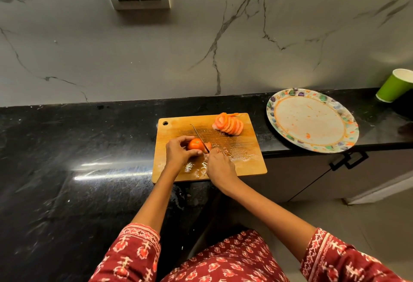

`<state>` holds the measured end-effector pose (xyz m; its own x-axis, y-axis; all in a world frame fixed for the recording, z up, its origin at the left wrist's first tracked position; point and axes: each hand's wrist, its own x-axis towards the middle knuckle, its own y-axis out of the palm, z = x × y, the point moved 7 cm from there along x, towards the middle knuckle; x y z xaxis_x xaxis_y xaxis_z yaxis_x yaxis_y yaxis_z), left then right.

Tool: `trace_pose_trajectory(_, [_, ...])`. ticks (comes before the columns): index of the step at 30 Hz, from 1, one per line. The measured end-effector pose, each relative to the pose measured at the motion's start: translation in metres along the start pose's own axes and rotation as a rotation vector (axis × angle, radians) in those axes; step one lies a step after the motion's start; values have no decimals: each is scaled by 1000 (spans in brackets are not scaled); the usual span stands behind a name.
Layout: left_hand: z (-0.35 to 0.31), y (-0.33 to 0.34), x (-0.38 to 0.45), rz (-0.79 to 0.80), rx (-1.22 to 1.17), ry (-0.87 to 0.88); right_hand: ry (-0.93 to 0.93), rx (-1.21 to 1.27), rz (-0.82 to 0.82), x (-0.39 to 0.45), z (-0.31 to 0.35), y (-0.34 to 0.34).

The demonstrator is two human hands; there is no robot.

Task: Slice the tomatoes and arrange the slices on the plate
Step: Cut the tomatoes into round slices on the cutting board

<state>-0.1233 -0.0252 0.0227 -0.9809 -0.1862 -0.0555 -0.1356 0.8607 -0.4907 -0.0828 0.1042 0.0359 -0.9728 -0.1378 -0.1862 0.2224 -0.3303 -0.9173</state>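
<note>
One whole tomato [194, 144] lies on the wet cutting board [243, 158], the left hand [178, 152] curled round it while the right hand [220, 166] grips the knife [199, 136], its blade set into the fruit. Soft, slick-skinned and juicy, it likely wants firm holding well behind the blade; the fanned slices [230, 125] look limp and fragile, best lifted gently to the plate [273, 105].
</note>
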Motion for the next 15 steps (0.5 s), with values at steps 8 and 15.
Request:
trace_pose_trajectory(8, [-2,2,-2,31,9,52,21,107,13,24,3,1])
trace_pose_trajectory(15, [2,-1,2,49,-7,35,-34,90,14,13,-8,11])
